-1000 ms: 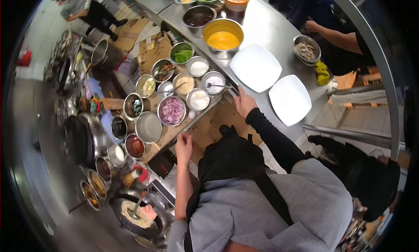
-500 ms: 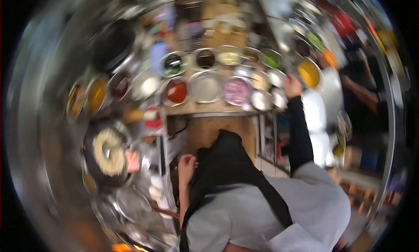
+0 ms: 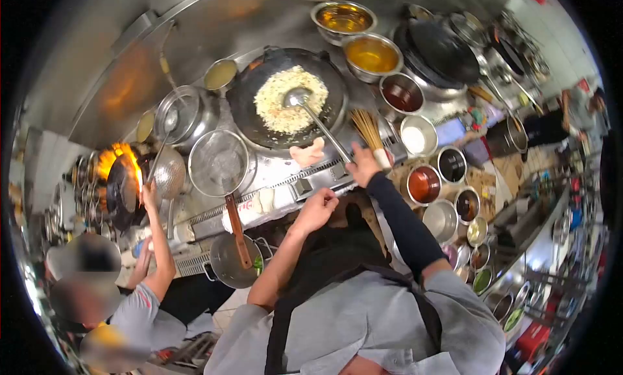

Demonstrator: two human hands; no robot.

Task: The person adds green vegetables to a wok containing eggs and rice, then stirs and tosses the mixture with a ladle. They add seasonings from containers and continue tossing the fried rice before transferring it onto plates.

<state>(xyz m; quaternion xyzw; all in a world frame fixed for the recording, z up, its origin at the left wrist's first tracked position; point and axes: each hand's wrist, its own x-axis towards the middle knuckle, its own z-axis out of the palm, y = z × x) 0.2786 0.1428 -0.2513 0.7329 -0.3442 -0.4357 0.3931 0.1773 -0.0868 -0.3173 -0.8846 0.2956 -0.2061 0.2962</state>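
A black wok [image 3: 259,118] holds a mound of pale fried rice [image 3: 278,105]. A long steel ladle [image 3: 310,115] rests with its bowl in the rice. My right hand [image 3: 363,165], in a black sleeve, grips the end of the ladle's handle. My left hand [image 3: 316,211] hovers at the stove's front edge with fingers loosely curled, holding nothing, close to the wok's cloth-wrapped handle [image 3: 307,154].
Bowls of oil and sauces [image 3: 371,53] ring the wok on the right, with a bamboo brush [image 3: 367,129]. A wire strainer [image 3: 217,162] and a small pan [image 3: 228,261] lie at left. A co-worker [image 3: 133,297] tends a flaming wok [image 3: 120,180] at far left.
The view swung from the counter of ingredient bowls to the stove. My right hand left the bowls and took hold of the ladle handle; my left hand came up to the stove's edge.
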